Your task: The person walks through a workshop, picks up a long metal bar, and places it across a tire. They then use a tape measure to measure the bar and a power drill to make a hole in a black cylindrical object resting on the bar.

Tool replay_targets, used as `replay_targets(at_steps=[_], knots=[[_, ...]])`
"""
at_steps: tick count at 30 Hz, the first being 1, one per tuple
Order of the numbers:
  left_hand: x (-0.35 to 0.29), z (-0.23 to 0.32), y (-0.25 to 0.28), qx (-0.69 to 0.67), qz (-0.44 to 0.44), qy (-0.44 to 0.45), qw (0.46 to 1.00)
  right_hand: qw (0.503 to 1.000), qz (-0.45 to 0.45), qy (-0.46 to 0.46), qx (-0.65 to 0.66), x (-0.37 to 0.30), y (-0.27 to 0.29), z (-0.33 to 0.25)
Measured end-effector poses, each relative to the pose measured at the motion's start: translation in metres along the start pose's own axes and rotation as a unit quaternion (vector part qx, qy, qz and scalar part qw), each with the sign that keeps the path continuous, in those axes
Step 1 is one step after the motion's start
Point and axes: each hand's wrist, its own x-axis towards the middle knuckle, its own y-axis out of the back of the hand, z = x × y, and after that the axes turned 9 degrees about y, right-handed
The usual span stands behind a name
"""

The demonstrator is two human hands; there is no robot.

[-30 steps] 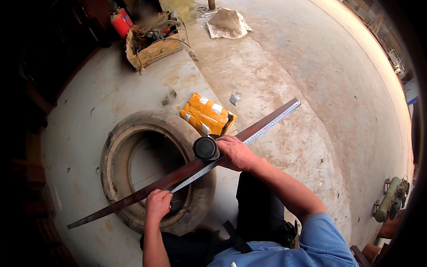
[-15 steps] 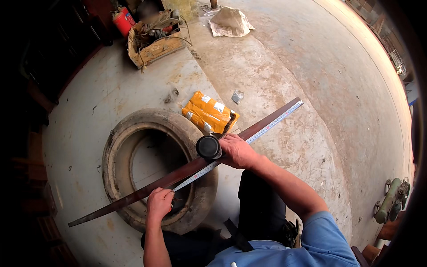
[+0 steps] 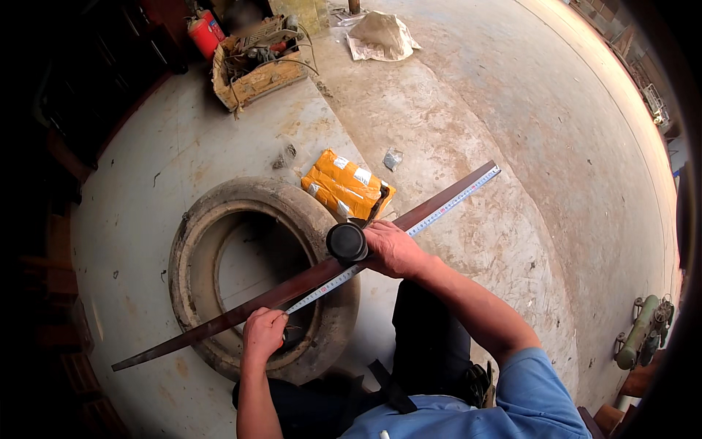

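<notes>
My left hand (image 3: pixel 262 333) pinches one thin steel measuring tape (image 3: pixel 409 233) against one long, flat rusty-brown metal bar (image 3: pixel 292 287). My right hand (image 3: pixel 393 249) grips the round black tape case (image 3: pixel 346 242). Both lie across one worn, dusty rubber tyre (image 3: pixel 256 199).

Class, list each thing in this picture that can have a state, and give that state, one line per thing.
Metal bar: lying across the tyre, held by both hands.
Tape measure: pulled out along the bar.
Tyre: flat on the floor, centre hollow.
Left hand: closed on the tape against the bar.
Right hand: gripping a dark round object on the bar.
Orange package: lying on the floor, sealed.
Crate: open, filled with clutter.
</notes>
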Motion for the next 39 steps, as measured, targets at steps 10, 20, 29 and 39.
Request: replay_targets(at_steps=[10, 20, 29, 39], knots=[[0.0, -0.003, -0.001, 0.006, 0.007, -0.015, 1.0, 1.0, 0.0, 0.002, -0.002, 0.0, 0.0, -0.001], [0.001, -0.002, 0.0, 0.017, 0.017, -0.032, 0.999, 0.99, 0.121, -0.063, 0.042, -0.03, 0.042, -0.034], [0.0, -0.001, -0.002, 0.006, 0.014, -0.019, 1.0, 0.974, 0.096, -0.203, -0.012, -0.113, 0.029, -0.076], [0.0, 0.001, -0.003, 0.011, 0.018, -0.012, 1.0, 0.972, 0.068, -0.223, -0.006, -0.113, 0.028, -0.072]])
